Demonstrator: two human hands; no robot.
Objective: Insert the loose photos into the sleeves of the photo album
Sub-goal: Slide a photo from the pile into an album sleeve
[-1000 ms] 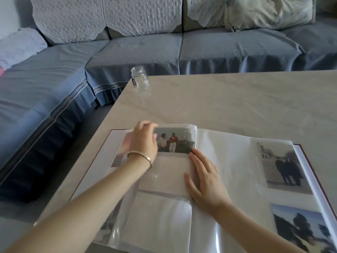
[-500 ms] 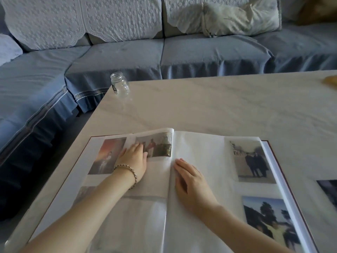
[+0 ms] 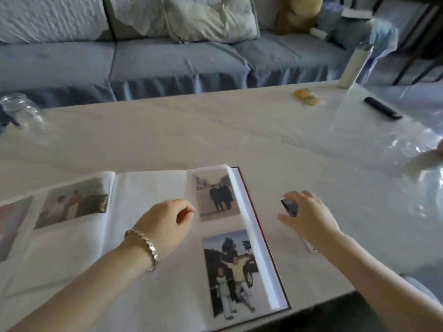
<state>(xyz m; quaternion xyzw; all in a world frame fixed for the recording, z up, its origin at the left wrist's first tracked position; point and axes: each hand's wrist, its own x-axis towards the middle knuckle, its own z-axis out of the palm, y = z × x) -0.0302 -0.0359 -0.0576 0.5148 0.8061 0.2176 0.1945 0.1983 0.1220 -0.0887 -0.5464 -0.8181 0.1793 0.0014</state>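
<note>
Head view: the step in hand is fetching the next print. The right hand (image 3: pixel 309 216) curls its fingers round a small dark loose photo (image 3: pixel 290 207), tilted up just off the pale marble-look table (image 3: pixel 215 130), close beside the right edge of the open photo album with white pages, clear sleeves and a dark red cover (image 3: pixel 148 185). The album lies along the near edge of the table, two sleeves on its right page already filled.

The left hand (image 3: pixel 165 224) hangs over that right page with curled fingers; I cannot tell whether it pinches the sleeve film or holds nothing.

Next, I judge, the print must be carried over the raised page block to an unfilled sleeve, whose mouth the left hand has to lift open.

Room is good: bare table lies beyond the album. A crumpled clear plastic sheet (image 3: pixel 407 152) sits toward the right edge, and a clear glass jar (image 3: pixel 21 111) at the far left corner, both well apart. The album's near right corner lies close to the near edge.
</note>
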